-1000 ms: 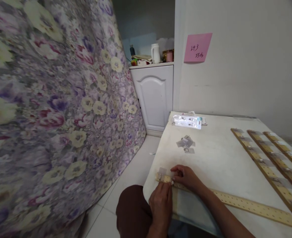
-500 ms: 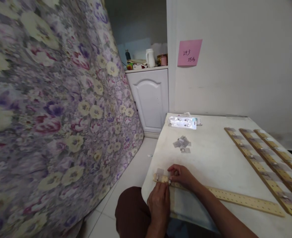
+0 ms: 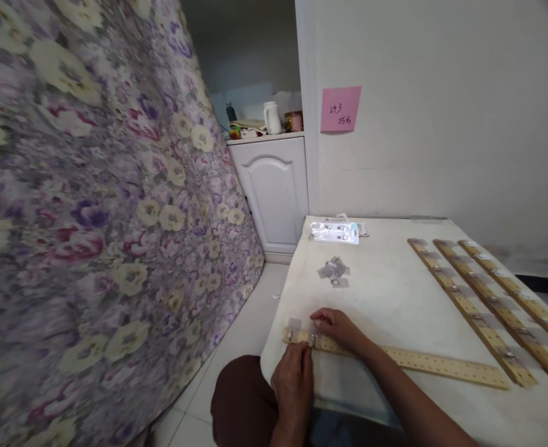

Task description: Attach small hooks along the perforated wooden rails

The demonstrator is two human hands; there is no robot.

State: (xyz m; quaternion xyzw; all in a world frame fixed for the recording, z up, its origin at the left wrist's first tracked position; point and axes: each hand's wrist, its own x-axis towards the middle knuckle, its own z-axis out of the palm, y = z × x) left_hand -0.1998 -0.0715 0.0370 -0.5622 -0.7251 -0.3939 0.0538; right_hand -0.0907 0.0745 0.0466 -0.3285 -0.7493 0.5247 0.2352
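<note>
A pale wooden strip with rows of holes (image 3: 442, 365) lies along the table's near side. At its left end sits a small metal fitting with a clear plastic square (image 3: 291, 328). Beside it, a second metal fitting (image 3: 314, 339) is on the strip between my hands. My left hand (image 3: 294, 375) has its fingers pressed together at the strip's near edge, just below that second fitting. From the far side, my right hand (image 3: 342, 328) pinches at the second fitting's clear square, mostly hidden by the fingers. Its forearm crosses over the strip.
A small pile of similar fittings (image 3: 333, 271) lies further back on the white table (image 3: 376, 292). Behind it is a clear blister pack (image 3: 332, 232). Several fittings sit on three wooden strips (image 3: 470, 310) at the right. A floral curtain (image 3: 115, 217) hangs at left.
The view has shifted slightly. My hands stay at the strip's left end; the second fitting now shows more plainly between them, my right fingertips just above it.
</note>
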